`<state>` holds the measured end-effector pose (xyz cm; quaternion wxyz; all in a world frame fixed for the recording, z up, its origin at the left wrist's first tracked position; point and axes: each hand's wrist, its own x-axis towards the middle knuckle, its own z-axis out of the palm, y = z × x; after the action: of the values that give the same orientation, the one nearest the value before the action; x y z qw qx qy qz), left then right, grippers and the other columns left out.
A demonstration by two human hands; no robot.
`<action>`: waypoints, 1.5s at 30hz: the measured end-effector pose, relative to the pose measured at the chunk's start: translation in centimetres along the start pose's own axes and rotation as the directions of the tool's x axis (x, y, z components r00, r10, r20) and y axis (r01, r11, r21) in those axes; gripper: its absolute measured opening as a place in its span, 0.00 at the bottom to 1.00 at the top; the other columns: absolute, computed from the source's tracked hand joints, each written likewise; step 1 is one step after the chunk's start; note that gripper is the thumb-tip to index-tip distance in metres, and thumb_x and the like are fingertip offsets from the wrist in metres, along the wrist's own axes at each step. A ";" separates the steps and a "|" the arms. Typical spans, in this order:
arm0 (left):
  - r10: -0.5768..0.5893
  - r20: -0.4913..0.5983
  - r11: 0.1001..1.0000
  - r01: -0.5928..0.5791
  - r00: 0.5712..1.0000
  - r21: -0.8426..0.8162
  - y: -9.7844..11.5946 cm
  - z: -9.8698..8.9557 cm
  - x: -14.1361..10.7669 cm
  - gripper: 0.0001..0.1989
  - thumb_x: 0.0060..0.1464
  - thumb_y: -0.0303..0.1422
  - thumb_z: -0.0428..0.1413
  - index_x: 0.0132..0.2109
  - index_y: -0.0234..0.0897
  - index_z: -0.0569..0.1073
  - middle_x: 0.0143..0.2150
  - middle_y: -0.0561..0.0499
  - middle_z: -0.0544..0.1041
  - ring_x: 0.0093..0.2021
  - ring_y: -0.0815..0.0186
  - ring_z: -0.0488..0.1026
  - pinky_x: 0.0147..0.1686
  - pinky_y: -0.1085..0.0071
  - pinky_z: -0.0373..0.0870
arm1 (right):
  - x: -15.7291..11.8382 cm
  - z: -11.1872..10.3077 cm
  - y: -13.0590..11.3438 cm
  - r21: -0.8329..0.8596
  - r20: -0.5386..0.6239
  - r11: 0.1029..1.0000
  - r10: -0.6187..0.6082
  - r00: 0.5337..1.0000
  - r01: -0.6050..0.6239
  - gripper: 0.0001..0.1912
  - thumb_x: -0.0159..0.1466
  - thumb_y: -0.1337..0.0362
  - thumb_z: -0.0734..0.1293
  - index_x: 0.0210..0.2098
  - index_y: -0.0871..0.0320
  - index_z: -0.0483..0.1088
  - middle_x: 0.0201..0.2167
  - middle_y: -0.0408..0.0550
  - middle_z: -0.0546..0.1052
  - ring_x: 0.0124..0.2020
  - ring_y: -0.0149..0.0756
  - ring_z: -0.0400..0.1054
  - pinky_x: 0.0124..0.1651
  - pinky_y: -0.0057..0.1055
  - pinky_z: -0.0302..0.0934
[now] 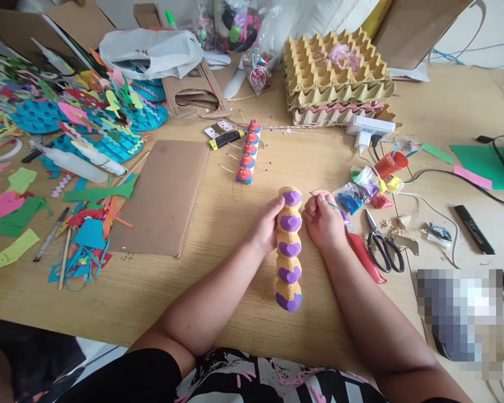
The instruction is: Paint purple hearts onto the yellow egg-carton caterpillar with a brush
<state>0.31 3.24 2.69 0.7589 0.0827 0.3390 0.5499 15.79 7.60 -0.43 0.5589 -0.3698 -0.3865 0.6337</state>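
Observation:
My left hand (269, 224) is closed around the left side of a yellow egg-carton strip (294, 236), a row of several bumps, near its far end. Purple clay-like patches (289, 249) sit on the bumps. Just right of the strip, my right hand (325, 221) pinches a thin stick (334, 206) with a bluish shaft; its pale tip points left toward the strip, apart from it. Beyond the hands stands a similar egg-carton strip (249, 151) painted red and blue, with faces on its bumps and pins with purple heads sticking out sideways.
At left lie a cardboard sheet (159, 196), glue bottles (75, 161) and coloured paper scraps (17, 212). Stacked egg trays (336, 73) stand at the back. On the right are scissors (382, 246), a red cutter (365, 257), clay packets (355, 196), a black marker (474, 229) and cables.

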 end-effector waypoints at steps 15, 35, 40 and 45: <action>0.059 0.032 0.997 -0.060 0.998 0.051 -0.3 0.2 0.0 0.05 0.68 0.34 0.71 0.41 0.40 0.87 0.41 0.47 0.89 0.40 0.65 0.87 0.46 0.73 0.79 | -1.7 1.5 0.2 0.065 0.085 0.977 0.199 0.976 -0.204 0.32 0.49 0.36 0.90 0.33 0.51 0.76 0.28 0.40 0.77 0.28 0.36 0.69 0.34 0.35 0.69; 0.074 0.095 0.994 -0.081 0.993 0.069 -0.8 -1.2 0.7 0.15 0.59 0.43 0.74 0.42 0.34 0.89 0.41 0.45 0.89 0.41 0.62 0.84 0.45 0.69 0.77 | -1.7 0.8 0.3 0.146 0.213 0.960 0.205 0.955 -0.239 0.27 0.55 0.41 0.89 0.34 0.53 0.81 0.30 0.42 0.81 0.31 0.35 0.72 0.38 0.33 0.70; 0.022 0.087 0.999 -0.025 0.996 0.033 -0.6 -1.2 0.6 0.15 0.58 0.42 0.72 0.43 0.34 0.89 0.40 0.45 0.88 0.41 0.62 0.83 0.47 0.68 0.78 | -1.4 -0.1 0.8 0.157 0.229 0.945 0.249 0.941 -0.288 0.26 0.57 0.43 0.89 0.32 0.55 0.79 0.30 0.44 0.81 0.31 0.35 0.73 0.38 0.34 0.70; 0.003 0.044 1.000 -0.004 0.999 0.023 -0.4 -0.8 0.5 0.12 0.58 0.40 0.71 0.40 0.34 0.87 0.36 0.48 0.87 0.36 0.65 0.81 0.41 0.71 0.76 | -1.5 -0.1 0.8 0.157 0.228 0.938 0.270 0.935 -0.310 0.27 0.54 0.43 0.91 0.31 0.55 0.79 0.29 0.43 0.81 0.30 0.35 0.72 0.37 0.33 0.68</action>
<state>0.23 3.38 1.69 0.7641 0.1040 0.3285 0.5454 15.70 6.10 -1.12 0.4492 -0.3010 -0.3200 0.7780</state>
